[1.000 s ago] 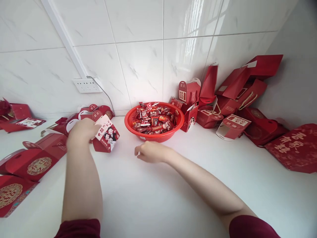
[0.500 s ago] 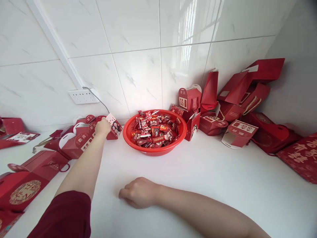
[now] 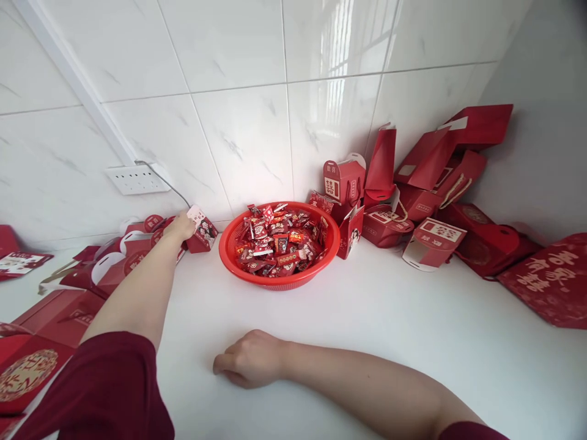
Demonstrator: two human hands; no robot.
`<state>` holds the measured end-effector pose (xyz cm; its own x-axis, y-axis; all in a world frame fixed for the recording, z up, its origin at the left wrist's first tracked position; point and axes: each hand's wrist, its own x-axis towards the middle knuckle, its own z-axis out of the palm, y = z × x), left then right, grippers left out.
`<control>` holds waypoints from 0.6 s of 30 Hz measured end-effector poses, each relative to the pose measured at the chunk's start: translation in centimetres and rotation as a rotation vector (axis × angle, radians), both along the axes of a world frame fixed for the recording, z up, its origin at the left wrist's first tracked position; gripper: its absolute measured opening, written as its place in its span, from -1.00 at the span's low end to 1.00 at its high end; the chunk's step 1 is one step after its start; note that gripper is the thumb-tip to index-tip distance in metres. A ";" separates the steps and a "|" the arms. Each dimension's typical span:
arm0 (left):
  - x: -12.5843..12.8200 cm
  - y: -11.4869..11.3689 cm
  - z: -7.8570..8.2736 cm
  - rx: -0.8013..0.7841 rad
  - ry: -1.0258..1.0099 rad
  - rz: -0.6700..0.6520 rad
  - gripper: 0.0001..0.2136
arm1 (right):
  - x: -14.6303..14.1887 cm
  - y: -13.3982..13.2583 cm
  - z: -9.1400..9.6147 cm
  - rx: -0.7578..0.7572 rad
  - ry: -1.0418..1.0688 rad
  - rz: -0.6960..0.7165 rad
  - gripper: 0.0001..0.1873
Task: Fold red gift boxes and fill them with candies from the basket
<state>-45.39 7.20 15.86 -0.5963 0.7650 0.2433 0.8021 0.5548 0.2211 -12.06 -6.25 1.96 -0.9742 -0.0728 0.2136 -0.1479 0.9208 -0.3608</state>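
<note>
My left hand (image 3: pixel 180 227) reaches far out to the back of the white counter and grips a small red gift box (image 3: pixel 200 230) with a cartoon couple on it, set down just left of the red basket (image 3: pixel 229 260). The basket is full of red wrapped candies (image 3: pixel 279 238). My right hand (image 3: pixel 250 359) rests on the counter in front of the basket, fingers curled under, with nothing visible in it.
Folded red gift boxes (image 3: pixel 114 263) lie in a heap along the left. More red boxes and paper bags (image 3: pixel 431 183) pile in the right corner. A white wall socket (image 3: pixel 136 179) with a grey cable sits above the left pile.
My left hand carried the small red gift box away from me to the back beside the basket. My right hand drew back towards me and settled on the counter.
</note>
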 end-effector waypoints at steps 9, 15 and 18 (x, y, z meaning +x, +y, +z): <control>8.7 -4.1 3.9 0.428 0.244 -0.283 -0.43 | 0.8 0.3 3.5 -0.125 -0.196 0.008 -0.70; 20.1 -11.7 0.1 0.602 0.354 -0.823 -0.53 | 11.3 4.1 15.2 -0.412 -0.373 0.114 -0.63; 24.9 -14.6 -4.8 0.165 0.270 -1.312 -0.68 | 19.8 6.2 19.1 -0.432 -0.022 -0.168 -0.63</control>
